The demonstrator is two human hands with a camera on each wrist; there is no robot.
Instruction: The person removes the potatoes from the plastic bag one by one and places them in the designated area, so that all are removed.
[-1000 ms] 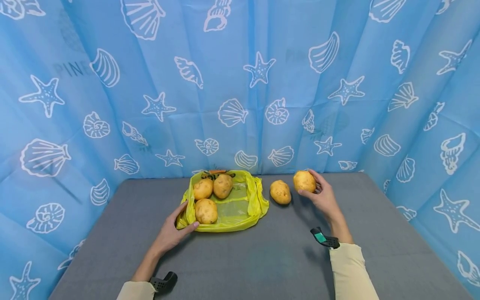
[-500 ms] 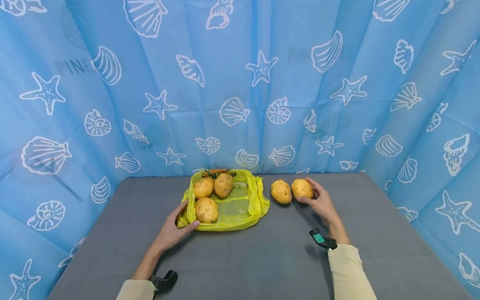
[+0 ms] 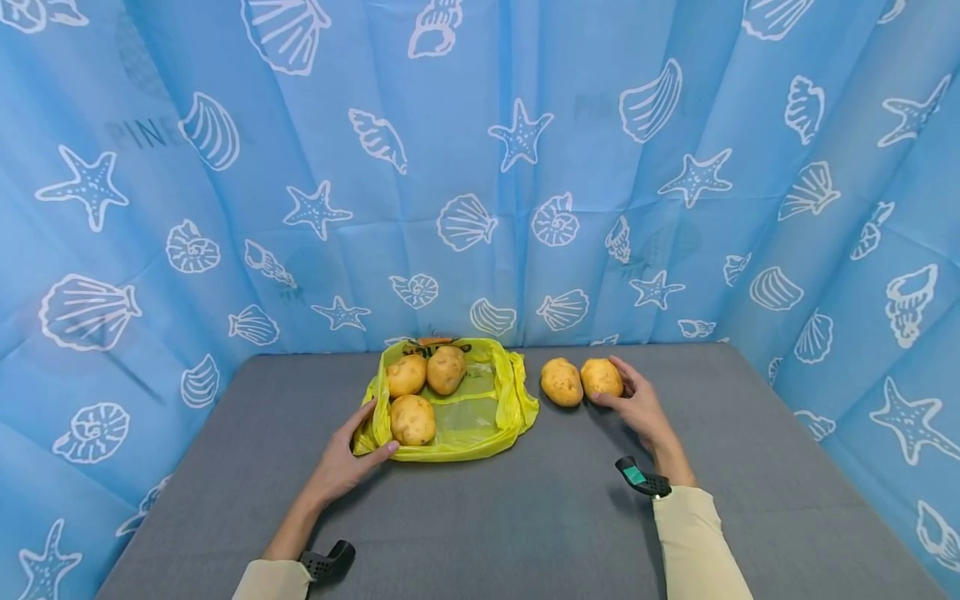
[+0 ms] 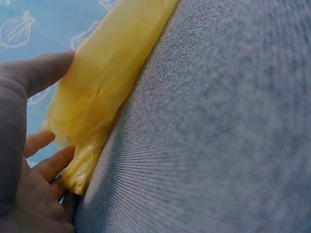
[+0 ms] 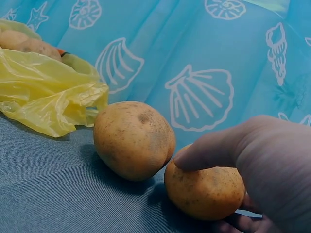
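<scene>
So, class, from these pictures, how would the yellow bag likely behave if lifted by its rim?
The yellow bag would probably flop, as its edges look thin and crumpled. It may sag unevenly, because the three potatoes inside sit toward one end. They could well roll together, being rounded, with bare space beside them.

A grey, cloth-covered desk (image 3: 540, 517) here, and on it a crinkled yellow plastic bag (image 3: 516, 404) right against the left grip (image 3: 345, 462); an oval yellow-brown potato (image 3: 561, 383) sits just left of the right grip (image 3: 639, 408), and a rounder golden potato (image 3: 601, 378) inside that grip looks rested there too.
</scene>
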